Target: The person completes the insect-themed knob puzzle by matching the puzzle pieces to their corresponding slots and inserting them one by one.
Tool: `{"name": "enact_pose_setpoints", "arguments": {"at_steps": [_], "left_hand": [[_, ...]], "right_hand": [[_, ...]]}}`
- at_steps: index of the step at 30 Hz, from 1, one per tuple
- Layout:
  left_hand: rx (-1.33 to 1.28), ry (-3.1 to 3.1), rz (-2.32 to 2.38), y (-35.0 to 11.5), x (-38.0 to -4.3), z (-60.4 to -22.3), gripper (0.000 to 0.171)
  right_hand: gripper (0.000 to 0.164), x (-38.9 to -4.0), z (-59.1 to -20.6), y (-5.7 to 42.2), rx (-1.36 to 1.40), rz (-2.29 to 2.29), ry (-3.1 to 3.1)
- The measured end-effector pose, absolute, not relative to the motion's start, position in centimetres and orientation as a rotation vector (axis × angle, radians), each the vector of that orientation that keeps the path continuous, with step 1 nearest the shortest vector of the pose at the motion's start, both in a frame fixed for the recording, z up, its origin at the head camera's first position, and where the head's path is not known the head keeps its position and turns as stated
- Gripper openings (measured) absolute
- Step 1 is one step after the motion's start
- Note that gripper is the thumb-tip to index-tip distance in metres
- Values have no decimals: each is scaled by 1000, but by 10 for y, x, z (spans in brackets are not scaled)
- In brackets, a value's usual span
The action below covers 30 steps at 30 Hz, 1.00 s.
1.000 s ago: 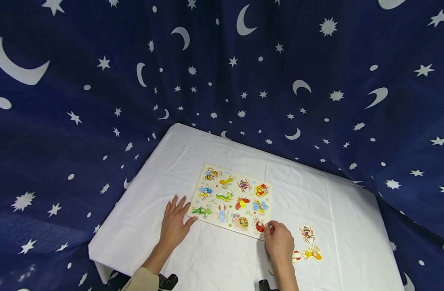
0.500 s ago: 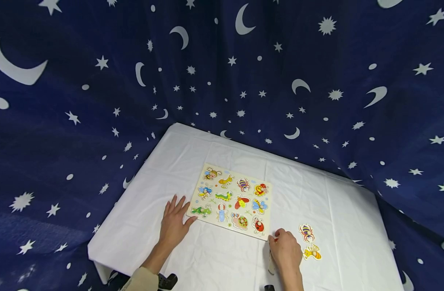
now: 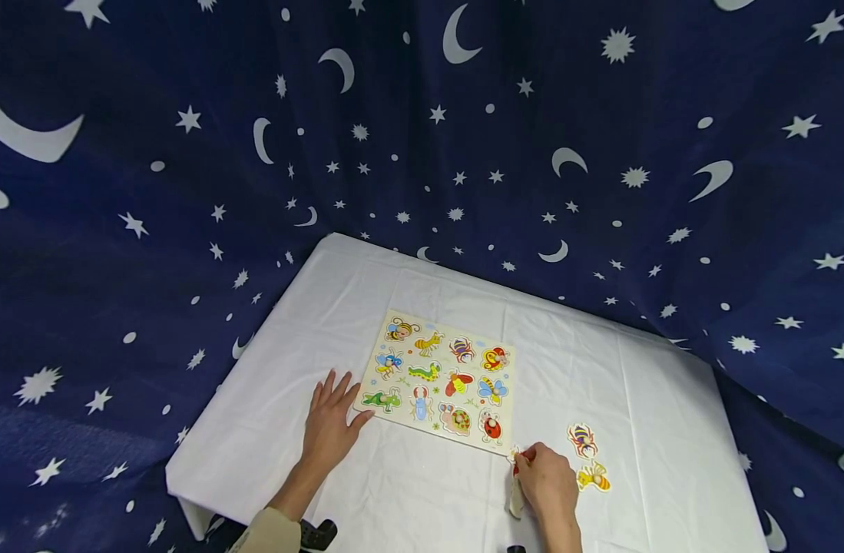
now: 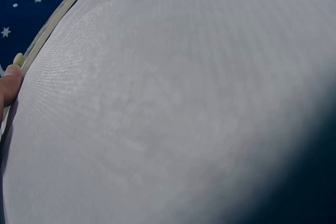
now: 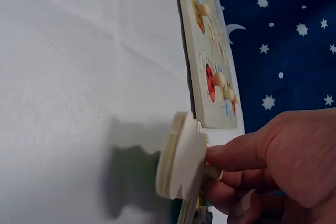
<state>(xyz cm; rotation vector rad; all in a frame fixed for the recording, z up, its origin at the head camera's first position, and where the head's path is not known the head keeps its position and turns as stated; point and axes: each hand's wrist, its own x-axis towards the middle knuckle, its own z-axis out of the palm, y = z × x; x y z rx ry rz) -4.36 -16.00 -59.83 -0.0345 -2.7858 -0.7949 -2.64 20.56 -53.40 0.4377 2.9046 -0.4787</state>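
Note:
In the head view, my left hand lies with fingers spread at the near-left corner of a wooden insect puzzle board; its thumb touches the edge. Just off the near-right corner, my right hand pinches knobbed puzzle pieces, apparently two. One shows a bit of red near the thumb; the other, a pale piece, hangs on edge below. The right wrist view shows a bare wooden back and a knob between the fingers; the printed faces are mostly hidden. A ladybug piece sits in the board.
Right of my right hand, a spider piece and a yellow bee-like piece lie on the white-covered table. A dark blue curtain with stars and moons surrounds the table.
My right hand has moved right, away from the ladybug on the board. A red-and-white piece that lay beside the bee-like piece is gone from there; red now shows at my fingertips. Left hand unmoved.

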Motion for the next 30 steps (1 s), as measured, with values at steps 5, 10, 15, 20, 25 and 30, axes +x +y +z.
{"name": "enact_pose_setpoints", "arguments": {"at_steps": [5, 10, 15, 20, 25, 30], "left_hand": [[-32, -2784, -799, -160, -44, -598, 61], [-34, -2778, -807, -160, -44, -598, 61], [-32, -2783, -811, -160, -43, -599, 61], [-28, -2785, -817, -159, -43, -599, 62], [-31, -2791, -816, -159, -43, -598, 61], [-27, -2790, -811, -158, -43, -597, 62]], "right_hand": [[14, -28, -534, 206, 460, -495, 3013], [12, -29, -534, 203, 478, -572, 3161], [9, -32, -534, 197, 421, -658, 3307], [9, -34, -536, 189, 364, -722, 3358], [9, -36, -539, 182, 324, -792, 3368], [7, -41, -541, 176, 291, -812, 3344]]}}
